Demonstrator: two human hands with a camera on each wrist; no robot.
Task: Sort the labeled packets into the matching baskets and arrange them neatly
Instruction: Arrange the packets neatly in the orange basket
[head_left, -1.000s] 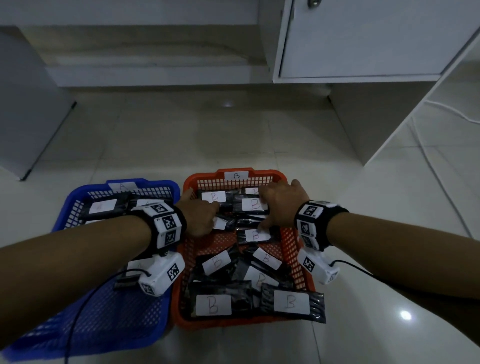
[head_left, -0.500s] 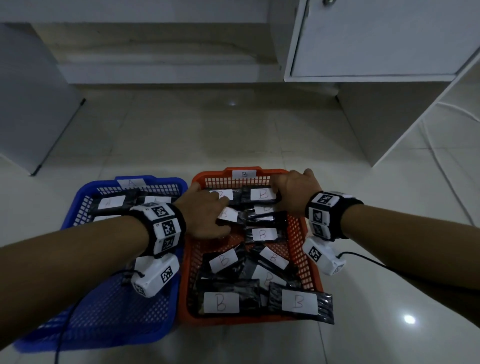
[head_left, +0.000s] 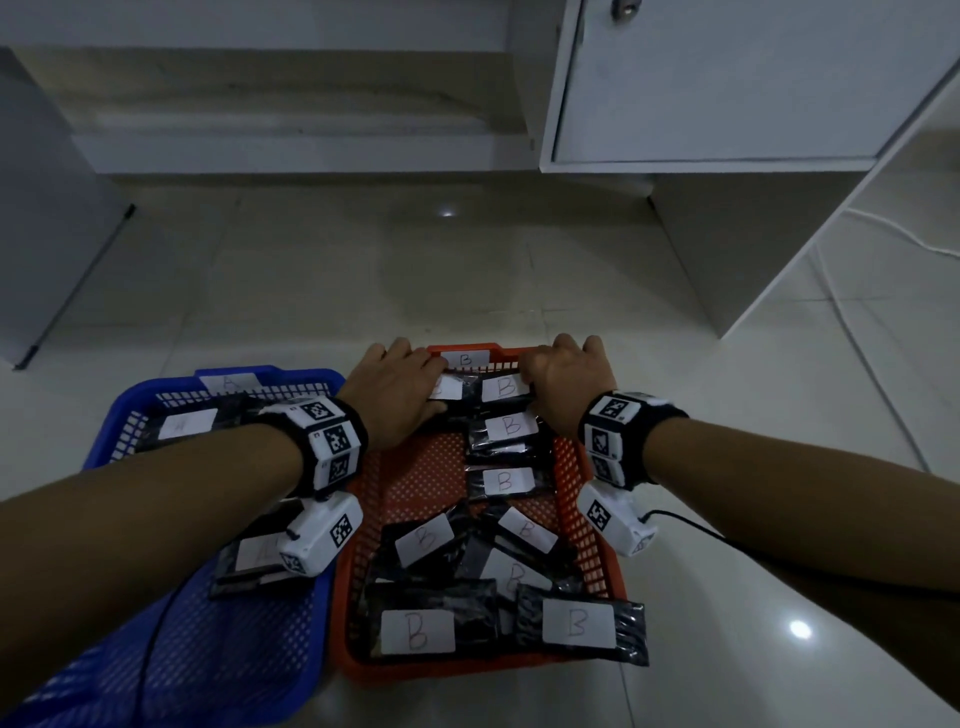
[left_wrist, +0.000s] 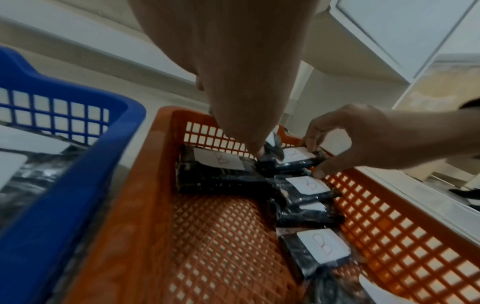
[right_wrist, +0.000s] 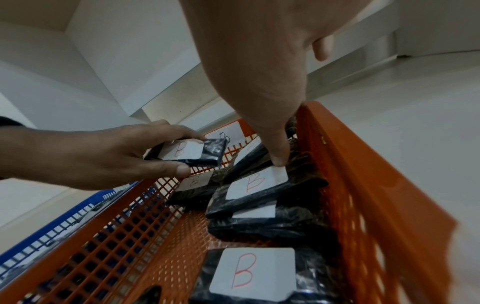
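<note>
Near edge: two glossy black crinkled plastic packets with white rectangular stickers marked B, one (head_left: 418, 626) inside the orange lattice plastic basket (head_left: 582, 499), one (head_left: 582, 626) overhanging its right corner.
Middle: more B packets (head_left: 504, 480) lie jumbled, then stacked along the right wall.
Blue lattice plastic basket (head_left: 171, 660): just left of the orange one; holds similar packets (head_left: 182, 426).
Left hand (head_left: 395, 397): thumb and curled fingers pinch a B packet (right_wrist: 191, 152) at the far end of the orange basket.
Right hand (head_left: 563, 384): fingers and thumb pinch the neighbouring B packet (left_wrist: 294, 158).
Far: smooth pale floor tiles (head_left: 415, 270), white flat-panelled cabinet (head_left: 727, 83).
</note>
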